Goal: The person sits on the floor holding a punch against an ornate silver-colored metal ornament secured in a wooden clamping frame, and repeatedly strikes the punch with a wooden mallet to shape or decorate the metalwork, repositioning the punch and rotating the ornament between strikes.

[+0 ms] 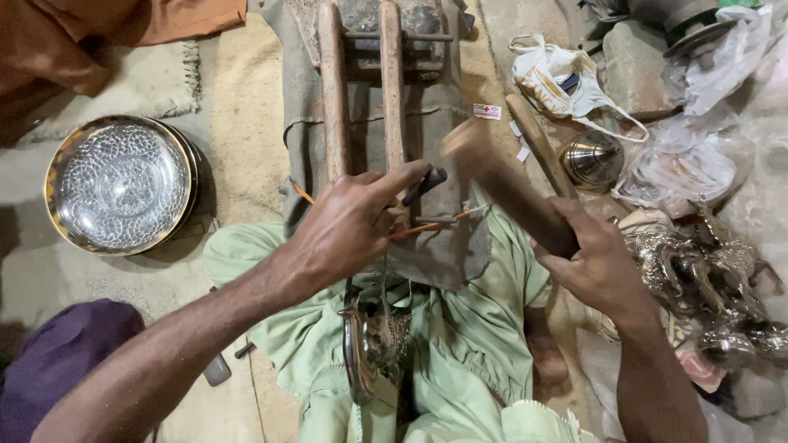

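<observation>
Floor-level workshop: bare concrete floor w/ a beige mat, person sitting cross-legged in pale green clothes, worn grey cloth-draped wooden jig w/ two upright rails between the knees.

Step in hand, as it looks: mid-strike chasing/punch work. Left hand pinches a thin dark metal punch btwn thumb and extended forefinger, other fingers curled under; tip sits at the jig's lower end, near an orange cord tied across. Right hand is wrapped tight round the handle of a brown wooden mallet, fingers pressed together; mallet head is motion-blurred, just right of the punch and above it. What the punch tip rests on can't be made out, hand covers it.

Next move prob calls for: punch kept steady and square, mallet landing flat on its end, left fingers clear of the blow.

An ornate silver-brass embossed piece rests on the lap, below the left wrist.

Containers: stack of round hammered silver plates w/ brass rims at left, top one holds nothing. White printed cloth bag upper right, contents hidden. Small polished brass cone-shaped pot beside it, inside not visible. Crumpled clear plastic bags, and a heap of silvery ornate castings at right, touching each other.
</observation>
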The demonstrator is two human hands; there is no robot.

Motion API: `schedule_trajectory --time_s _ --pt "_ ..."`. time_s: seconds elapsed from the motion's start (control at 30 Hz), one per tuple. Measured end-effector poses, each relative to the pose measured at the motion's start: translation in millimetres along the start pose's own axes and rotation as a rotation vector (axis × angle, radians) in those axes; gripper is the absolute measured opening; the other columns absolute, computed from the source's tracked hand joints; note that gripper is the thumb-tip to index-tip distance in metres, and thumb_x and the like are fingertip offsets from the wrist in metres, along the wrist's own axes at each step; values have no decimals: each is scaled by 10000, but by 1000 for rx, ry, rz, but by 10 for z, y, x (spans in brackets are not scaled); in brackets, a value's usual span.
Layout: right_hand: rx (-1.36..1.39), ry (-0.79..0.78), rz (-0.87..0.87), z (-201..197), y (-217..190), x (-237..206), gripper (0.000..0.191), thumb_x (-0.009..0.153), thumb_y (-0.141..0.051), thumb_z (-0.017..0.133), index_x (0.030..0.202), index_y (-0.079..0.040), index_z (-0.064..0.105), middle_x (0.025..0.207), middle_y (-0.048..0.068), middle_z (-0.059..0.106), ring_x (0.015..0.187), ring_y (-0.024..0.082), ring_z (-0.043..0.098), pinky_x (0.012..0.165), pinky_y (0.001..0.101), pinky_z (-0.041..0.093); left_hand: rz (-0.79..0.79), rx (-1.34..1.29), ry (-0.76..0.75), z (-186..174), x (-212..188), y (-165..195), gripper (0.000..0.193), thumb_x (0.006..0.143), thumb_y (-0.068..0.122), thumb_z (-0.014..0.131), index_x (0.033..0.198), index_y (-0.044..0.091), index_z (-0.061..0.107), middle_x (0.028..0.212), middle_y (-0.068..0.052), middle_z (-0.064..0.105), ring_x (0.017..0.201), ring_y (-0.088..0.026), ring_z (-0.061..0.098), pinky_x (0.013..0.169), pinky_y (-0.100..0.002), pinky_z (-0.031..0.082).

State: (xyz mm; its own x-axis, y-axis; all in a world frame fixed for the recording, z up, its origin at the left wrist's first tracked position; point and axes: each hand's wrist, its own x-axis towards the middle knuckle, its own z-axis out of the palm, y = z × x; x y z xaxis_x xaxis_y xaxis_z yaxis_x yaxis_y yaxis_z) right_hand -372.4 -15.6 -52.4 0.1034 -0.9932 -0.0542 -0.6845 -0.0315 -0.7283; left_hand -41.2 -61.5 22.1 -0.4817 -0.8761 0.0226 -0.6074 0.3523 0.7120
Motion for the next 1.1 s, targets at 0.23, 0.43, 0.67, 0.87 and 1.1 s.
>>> schedule_trajectory --time_s 0.23,0.43,0.67,0.87,1.1 --pt "-119 20 -24 25 -27 -86 572 798 -241 851 1278 -55 603 874 139 712 746 216 713 694 367 556 -30 20 -66 11 116 -43 597 785 31 731 1361 126 607 808 -215 738 733 -406 730 658 -517 570" --pt "15 24 39 167 23 -298 548 808 -248 835 1262 -52 598 876 92 726 759 179 720 691 343 573 -14 53 -157 16 210 -60 643 763 12 723 1378 165 610 819 -178 761 709 -333 758 651 -475 604" --pt "72 134 -23 497 112 -561 547 799 -239 827 1233 10 605 870 85 692 749 174 676 686 338 549 -71 151 -354 -29 310 -1 647 803 67 720 1409 250 590 806 -181 752 644 -320 737 626 -492 587" --pt "140 177 150 855 215 -834 576 796 -304 822 1234 -5 597 793 71 661 689 174 623 650 332 530 53 189 -436 -42 400 22 616 798 92 712 1376 288 622 882 -145 773 776 -353 735 715 -507 584" --pt "159 171 304 986 195 -960 592 812 -283 806 1286 -14 577 840 77 671 724 167 624 678 330 530 27 163 -595 -94 548 1 622 824 141 735 1397 326 577 960 -109 780 870 -305 751 761 -486 588"
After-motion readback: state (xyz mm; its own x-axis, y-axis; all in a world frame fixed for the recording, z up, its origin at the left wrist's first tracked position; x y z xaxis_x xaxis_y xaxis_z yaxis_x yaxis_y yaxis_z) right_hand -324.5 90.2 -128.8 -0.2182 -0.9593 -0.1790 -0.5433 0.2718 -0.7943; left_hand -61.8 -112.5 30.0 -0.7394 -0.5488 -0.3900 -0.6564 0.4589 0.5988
